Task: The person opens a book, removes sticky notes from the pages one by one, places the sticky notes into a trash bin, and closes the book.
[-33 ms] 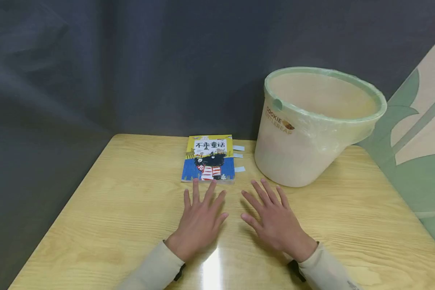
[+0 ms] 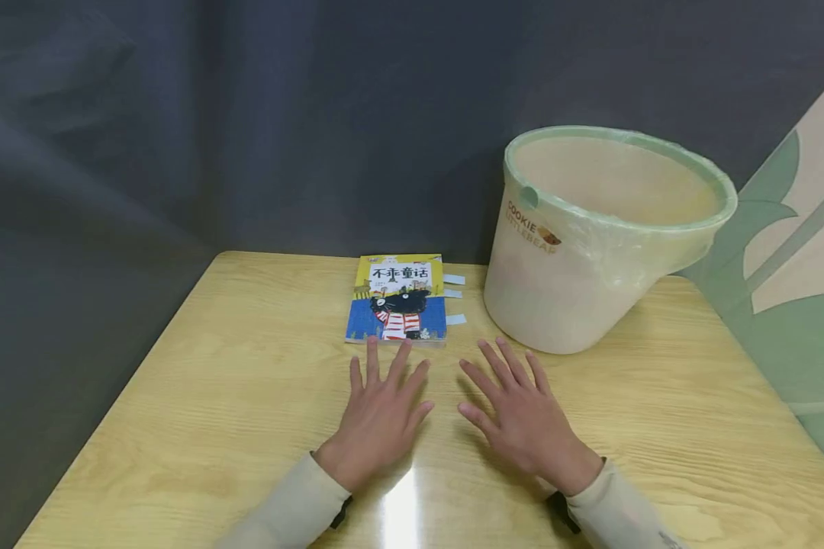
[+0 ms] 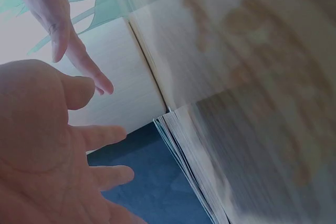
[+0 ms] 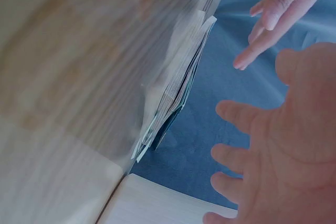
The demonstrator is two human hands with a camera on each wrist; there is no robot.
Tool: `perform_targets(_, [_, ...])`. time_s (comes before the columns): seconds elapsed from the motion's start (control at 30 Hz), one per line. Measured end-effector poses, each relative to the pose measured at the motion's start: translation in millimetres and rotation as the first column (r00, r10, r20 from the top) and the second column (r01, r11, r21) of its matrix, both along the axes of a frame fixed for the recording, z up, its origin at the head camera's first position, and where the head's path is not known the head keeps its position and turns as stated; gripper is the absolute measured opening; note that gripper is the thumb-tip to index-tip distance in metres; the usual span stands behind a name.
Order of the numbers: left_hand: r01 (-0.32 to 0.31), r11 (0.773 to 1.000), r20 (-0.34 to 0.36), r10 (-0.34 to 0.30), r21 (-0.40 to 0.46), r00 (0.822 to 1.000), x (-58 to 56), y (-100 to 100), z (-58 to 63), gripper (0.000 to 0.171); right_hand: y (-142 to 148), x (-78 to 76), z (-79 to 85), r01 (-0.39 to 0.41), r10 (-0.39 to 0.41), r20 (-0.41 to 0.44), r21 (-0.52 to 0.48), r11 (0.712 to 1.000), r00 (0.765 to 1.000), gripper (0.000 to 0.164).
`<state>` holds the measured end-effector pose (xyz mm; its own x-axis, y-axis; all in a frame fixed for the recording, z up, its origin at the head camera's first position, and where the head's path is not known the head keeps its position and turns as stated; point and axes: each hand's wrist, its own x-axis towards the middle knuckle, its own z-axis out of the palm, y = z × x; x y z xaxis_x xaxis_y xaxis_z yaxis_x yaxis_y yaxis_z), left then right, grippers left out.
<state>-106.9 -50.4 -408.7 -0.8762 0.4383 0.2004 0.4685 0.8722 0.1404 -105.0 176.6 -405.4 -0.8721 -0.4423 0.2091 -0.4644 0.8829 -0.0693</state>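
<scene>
Book: the book [image 2: 396, 301] lies closed and cover up at the far part of the worktop [image 2: 199, 381], its cover yellow above and blue below, with a black animal in a red-and-white striped top.
Paper tabs: three pale paper tabs [image 2: 456, 319] stick out from the book's right edge.
Left hand: the left hand [image 2: 378, 423] is palm down on the near side of the book, its fingertips by the book's near edge; whether they touch it, I cannot tell.
Left grip: spread, fingers fanned apart and holding nothing.
Right hand: the right hand [image 2: 527, 423] is palm down, nearer than the book and to its right, apart from it.
Right grip: spread likewise, thumb out towards the left hand, holding nothing.
Bucket: the bucket [image 2: 563, 282] stands upright to the right of the book, beyond the tabs; it is cream with a green rim, clear film and brown "COOKIE" lettering.
Backdrop: a dark cloth [image 2: 261, 130] hangs behind the book.
Wall: a panel with green leaf shapes [image 2: 803, 335] is well to the book's right.
Sleeves: pale sleeves [image 2: 295, 496] cover both forearms, nearer than the book.
</scene>
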Motion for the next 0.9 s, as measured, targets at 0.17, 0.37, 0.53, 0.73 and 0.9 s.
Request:
perform_targets(0.17, [-0.008, 1.000, 0.005, 0.008, -0.018, 1.000, 0.7, 0.9, 2.4, 0.054, -0.2, 1.5, -0.1, -0.009, 0.009, -0.018, -0.019, 1.000, 1.000, 0.058])
perform_targets(0.37, [-0.021, 1.000, 0.037, 0.022, -0.016, 0.999, 3.6, -0.4, 2.8, 0.056, -1.5, 3.7, -1.0, -0.024, 0.023, -0.030, -0.026, 0.999, 0.999, 0.058])
perform_targets(0.53, [-0.027, 0.999, 0.125, 0.022, 0.034, 0.992, -1.7, -6.4, 1.3, 0.059, -4.5, 6.0, 1.8, -0.057, 0.063, 0.075, -0.080, 0.995, 0.995, 0.058])
perform_targets(0.73, [-0.093, 0.989, 0.279, 0.059, 0.112, 0.959, -25.5, -23.1, 5.8, 0.060, -20.0, -3.3, 18.3, -0.149, 0.184, 0.294, -0.137, 0.979, 0.938, 0.063])
perform_targets(0.9, [-0.067, 0.992, 0.303, 0.030, 0.111, 0.952, -50.7, -29.3, 10.5, 0.060, -34.5, -33.7, 25.7, -0.219, 0.239, 0.373, -0.095, 0.971, 0.896, 0.066])
